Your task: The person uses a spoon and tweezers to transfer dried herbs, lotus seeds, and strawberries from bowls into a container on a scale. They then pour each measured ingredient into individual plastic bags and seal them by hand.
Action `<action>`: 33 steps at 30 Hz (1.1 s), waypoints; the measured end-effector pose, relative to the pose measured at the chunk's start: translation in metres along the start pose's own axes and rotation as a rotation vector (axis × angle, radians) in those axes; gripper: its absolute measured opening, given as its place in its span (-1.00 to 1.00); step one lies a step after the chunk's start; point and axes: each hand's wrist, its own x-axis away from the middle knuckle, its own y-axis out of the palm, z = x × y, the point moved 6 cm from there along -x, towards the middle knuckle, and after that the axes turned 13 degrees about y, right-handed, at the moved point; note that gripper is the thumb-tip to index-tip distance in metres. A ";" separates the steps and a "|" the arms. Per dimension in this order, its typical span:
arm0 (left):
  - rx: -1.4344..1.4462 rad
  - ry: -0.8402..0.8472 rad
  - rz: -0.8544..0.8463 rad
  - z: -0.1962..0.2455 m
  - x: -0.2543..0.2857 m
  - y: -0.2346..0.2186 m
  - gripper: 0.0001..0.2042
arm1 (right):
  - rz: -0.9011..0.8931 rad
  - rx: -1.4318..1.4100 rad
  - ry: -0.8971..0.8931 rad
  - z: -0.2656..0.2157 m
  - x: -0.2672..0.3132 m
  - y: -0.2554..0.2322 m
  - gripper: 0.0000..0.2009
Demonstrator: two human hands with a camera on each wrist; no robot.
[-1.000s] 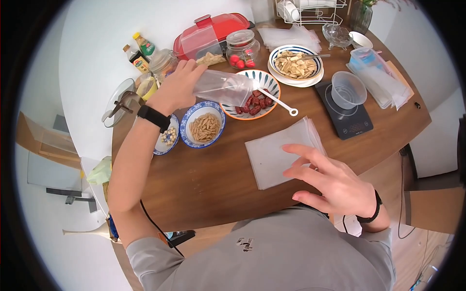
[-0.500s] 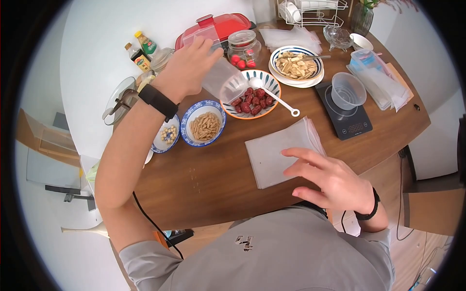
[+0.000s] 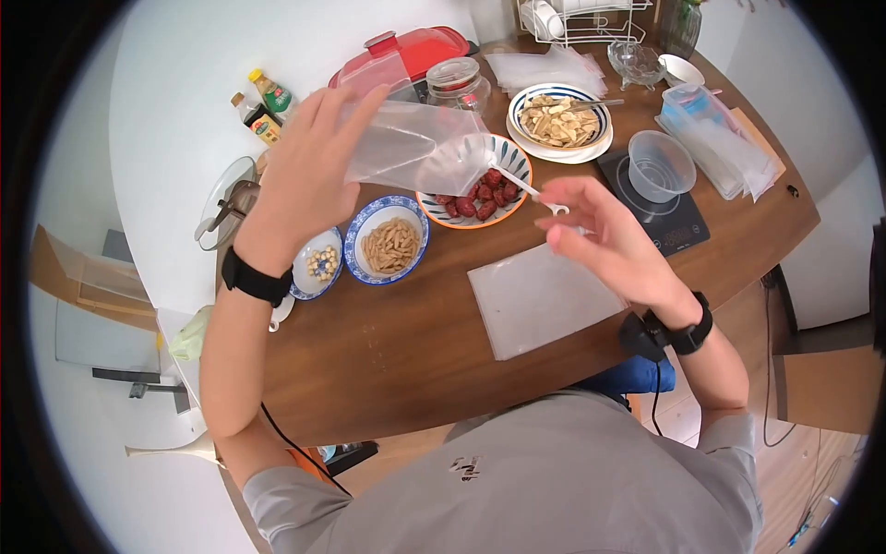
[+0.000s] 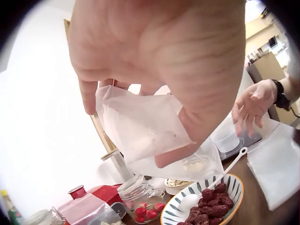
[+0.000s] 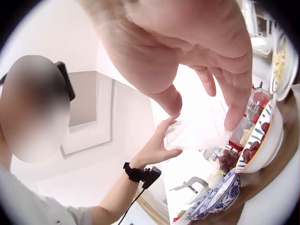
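My left hand (image 3: 309,175) grips a clear plastic bag (image 3: 411,148), thumb and fingers about its edge in the left wrist view. The bag is tilted over a striped orange-rimmed bowl (image 3: 510,216) of dark red dried dates (image 3: 486,198), overlapping its left part in the head view. A white spoon (image 3: 517,181) lies in that bowl, its ring-ended handle over the rim. My right hand (image 3: 614,242) hovers with parted, slightly bent fingers near the handle's end; the left wrist view shows it apart from the spoon, holding nothing. Below it lies a stack of flat clear bags (image 3: 544,300).
Blue-patterned bowls hold light brown pieces (image 3: 391,246) and pale seeds (image 3: 323,264). Behind stand a glass jar (image 3: 452,78) and a red lidded pan (image 3: 434,46). To the right are a plate of dried slices (image 3: 558,125) and a black scale (image 3: 678,229) bearing a plastic tub (image 3: 661,166).
The right hand has risen from over the bag stack toward the spoon handle. My left hand has shifted left and turned, with the bag swinging from steep to more level.
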 end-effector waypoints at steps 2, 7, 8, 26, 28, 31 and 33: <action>0.065 -0.067 0.023 0.008 0.006 -0.002 -0.20 | 0.005 -0.060 0.004 -0.006 -0.014 0.004 -0.49; 0.249 -0.200 0.085 0.039 0.020 -0.005 -0.18 | -0.081 -0.267 0.095 -0.017 -0.021 0.012 -0.67; 0.280 -0.170 0.120 0.048 0.023 -0.004 -0.17 | -0.089 -0.265 0.101 -0.014 -0.021 0.013 -0.67; 1.734 -0.869 0.283 0.073 0.077 0.061 -0.18 | 0.175 -0.240 -0.086 -0.018 0.010 -0.013 -0.92; 1.738 -0.891 0.277 0.072 0.080 0.061 -0.21 | 0.184 -0.230 -0.118 -0.019 0.012 -0.016 -0.91; 1.753 -0.882 0.236 0.075 0.080 0.061 -0.26 | 0.153 -0.213 -0.111 -0.017 0.013 -0.019 -0.83; 1.788 -0.843 0.340 0.078 0.074 0.059 -0.32 | 0.190 -0.243 -0.102 -0.017 0.013 -0.020 -0.91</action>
